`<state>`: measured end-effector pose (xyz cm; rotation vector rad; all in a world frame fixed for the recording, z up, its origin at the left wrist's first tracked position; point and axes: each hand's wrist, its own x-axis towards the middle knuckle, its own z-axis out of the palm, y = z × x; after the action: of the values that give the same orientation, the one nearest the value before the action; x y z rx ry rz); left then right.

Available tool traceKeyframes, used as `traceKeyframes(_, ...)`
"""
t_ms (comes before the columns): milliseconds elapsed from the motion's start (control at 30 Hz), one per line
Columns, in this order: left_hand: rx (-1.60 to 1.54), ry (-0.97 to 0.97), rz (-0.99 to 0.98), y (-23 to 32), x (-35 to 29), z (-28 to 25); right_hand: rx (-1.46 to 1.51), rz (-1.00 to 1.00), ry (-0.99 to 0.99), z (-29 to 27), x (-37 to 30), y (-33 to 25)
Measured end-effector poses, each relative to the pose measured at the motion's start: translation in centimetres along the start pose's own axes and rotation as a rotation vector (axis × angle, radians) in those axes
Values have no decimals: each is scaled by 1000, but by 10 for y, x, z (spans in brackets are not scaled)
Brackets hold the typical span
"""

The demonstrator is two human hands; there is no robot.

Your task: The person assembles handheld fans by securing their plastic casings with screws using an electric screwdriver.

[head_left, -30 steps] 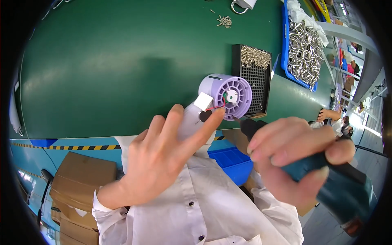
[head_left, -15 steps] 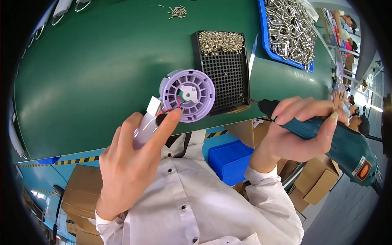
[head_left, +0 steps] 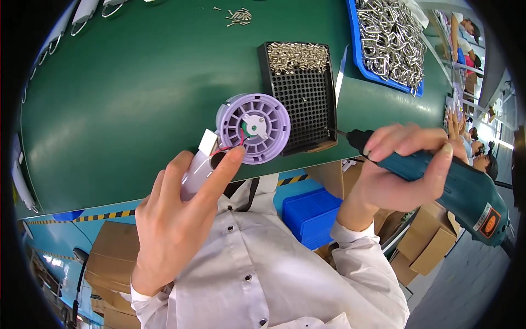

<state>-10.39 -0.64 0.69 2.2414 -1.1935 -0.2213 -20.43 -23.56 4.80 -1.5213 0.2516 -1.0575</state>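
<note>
My left hand (head_left: 178, 211) is wrapped round the handle of a lavender handheld fan housing (head_left: 226, 118). Its round slotted face points up, showing a pale hub and a red wire running toward the handle. My index finger rests at the lower rim of that face. In my right hand (head_left: 402, 164) is a teal electric screwdriver (head_left: 457, 189), held nearly level with its bit pointing left. The bit tip is at the lower right edge of a black screw tray (head_left: 300, 109); whether it touches cannot be made out.
Small screws (head_left: 298, 57) are heaped at the tray's far end. A few loose screws (head_left: 239, 17) lie farther back. At the far right stands a blue bin (head_left: 357, 49) of metal hooks (head_left: 390, 46). Cardboard boxes (head_left: 112, 249) and a blue crate (head_left: 311, 216) sit below the table edge.
The screwdriver has shifted slightly up, its bit tip now at the tray's edge. My left hand and the fan housing have stayed nearly still.
</note>
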Motion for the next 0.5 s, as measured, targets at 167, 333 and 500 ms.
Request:
traceKeyframes(167, 51, 37, 76, -6, -2, 5, 69, -94, -78, 1, 5, -20)
traceKeyframes(333, 25, 37, 72, -6, -4, 7, 179, -132, -192, 49, 7, -36)
traceKeyframes(500, 52, -3, 71, -8, -6, 3, 122, -85, -320, 77, 5, -38)
